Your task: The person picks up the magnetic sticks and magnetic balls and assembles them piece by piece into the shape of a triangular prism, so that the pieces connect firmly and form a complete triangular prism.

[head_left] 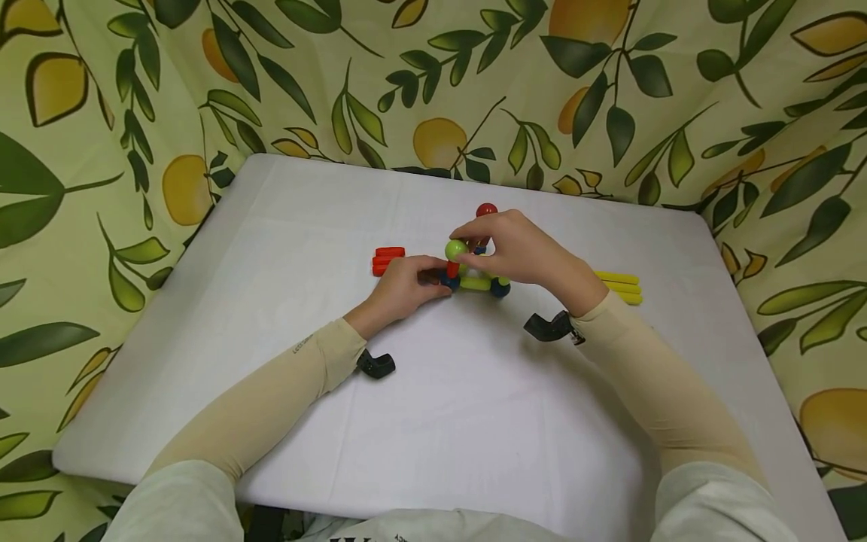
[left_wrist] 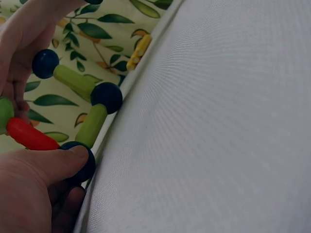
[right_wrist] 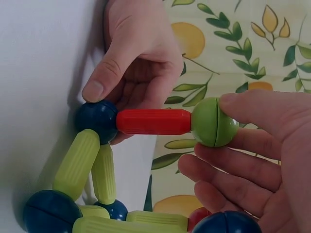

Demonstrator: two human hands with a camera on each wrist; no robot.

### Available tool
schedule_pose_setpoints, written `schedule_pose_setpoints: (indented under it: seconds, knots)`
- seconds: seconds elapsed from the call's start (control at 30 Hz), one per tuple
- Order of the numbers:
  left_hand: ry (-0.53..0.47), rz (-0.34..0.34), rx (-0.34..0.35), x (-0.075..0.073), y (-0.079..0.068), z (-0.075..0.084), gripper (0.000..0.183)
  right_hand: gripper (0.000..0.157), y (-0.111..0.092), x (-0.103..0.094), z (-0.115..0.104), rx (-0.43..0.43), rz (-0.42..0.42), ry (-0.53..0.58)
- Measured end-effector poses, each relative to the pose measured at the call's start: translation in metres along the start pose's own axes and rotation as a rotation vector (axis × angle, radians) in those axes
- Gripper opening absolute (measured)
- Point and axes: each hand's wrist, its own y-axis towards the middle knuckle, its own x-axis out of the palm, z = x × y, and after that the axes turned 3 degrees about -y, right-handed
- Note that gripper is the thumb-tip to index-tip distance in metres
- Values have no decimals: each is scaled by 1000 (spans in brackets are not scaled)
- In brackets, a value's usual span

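- Presently the left grip (head_left: pixel 406 282) is clamped on a dark blue ball (right_wrist: pixel 96 121) at a lower corner of a ball-and-rod frame, its thumb pressed on the ball's surface.
- The right grip (head_left: pixel 518 245) is closed in a pinch on a green ball (right_wrist: pixel 215 121), thumb on one side and fingers on the other.
- Between the two grips runs a red rod (right_wrist: pixel 154 121); it meets the blue ball in the left grip at one end and the green ball in the right grip at the other, so it rises from the lower grip to the upper one.
- From the ball in the left grip, light green rods (right_wrist: pixel 76 164) lead away to the rest of the frame's base.
- One of those leads to another dark blue ball (head_left: pixel 500 287), which lies below the right grip.
- Beyond the right grip, on its far side, a red ball (head_left: pixel 486 211) tops another part of the frame.
- Just past the back of the left grip, short red rods (head_left: pixel 389 261) lie side by side on the white counter (head_left: pixel 433 421).
- To the right of the right grip, past its wrist, yellow rods (head_left: pixel 619 287) lie close together.
- Black wrist mounts (head_left: pixel 375 366) sit behind both grips, at the ends of beige sleeves (head_left: pixel 264 399).
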Motion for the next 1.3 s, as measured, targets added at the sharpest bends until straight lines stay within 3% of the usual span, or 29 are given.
schedule_pose_setpoints:
  seconds: [0.2, 0.4, 0.57, 0.7, 0.8, 0.97, 1.3]
  knots:
    - [3, -1, 1, 1, 1, -1, 43, 38, -8, -9, -2, -6, 56, 20]
    - [13, 7, -8, 2, 0, 1, 44, 30, -43, -52, 2, 14, 245, -48]
    - [13, 7, -17, 1, 1, 4, 45, 23, -95, -87, 16, 165, 352, -168]
    - [21, 12, -20, 0, 2, 5, 44, 20, -138, -96, 31, 312, 361, -206]
    - [25, 13, -26, 1, 1, 4, 44, 20, -167, -92, 43, 400, 340, -215]
    - [30, 17, -41, 0, -2, 2, 45, 20, -197, -71, 68, 442, 308, -231]
    - [28, 10, -27, 0, 0, 5, 45, 20, -215, -25, 98, 507, 225, -163]
